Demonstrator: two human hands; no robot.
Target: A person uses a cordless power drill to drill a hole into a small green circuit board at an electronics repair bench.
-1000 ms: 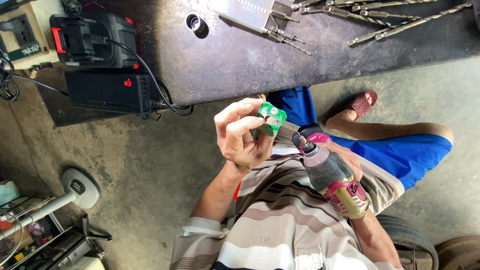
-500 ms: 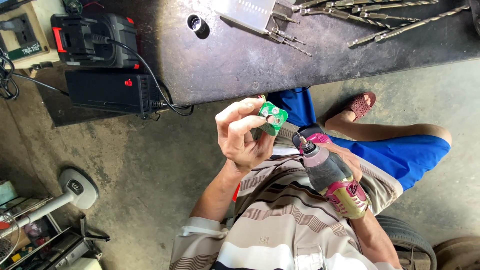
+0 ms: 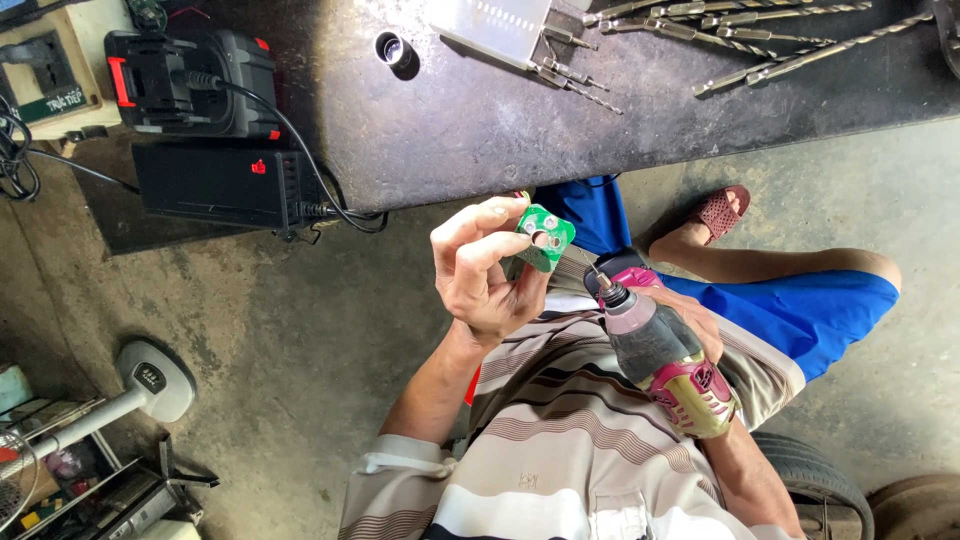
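My left hand (image 3: 482, 275) is raised in front of my chest, pinching a small green circuit board (image 3: 545, 236) with round metal contacts between thumb and fingertips. My right hand (image 3: 702, 318) grips a cordless rotary drill (image 3: 660, 358) with a grey body and a pink and yellow rear. Its thin bit points up and left and stops a short way right of the board without touching it. The drill covers most of my right hand. I am seated in a striped shirt and blue shorts.
A dark workbench (image 3: 480, 130) spans the top, with long drill bits (image 3: 770, 40), a white plastic case (image 3: 490, 28) and a small metal socket (image 3: 393, 47) on it. A battery charger (image 3: 190, 80) and a black box (image 3: 220, 185) sit at the left. A fan base (image 3: 155, 380) and a tyre (image 3: 812, 482) lie below.
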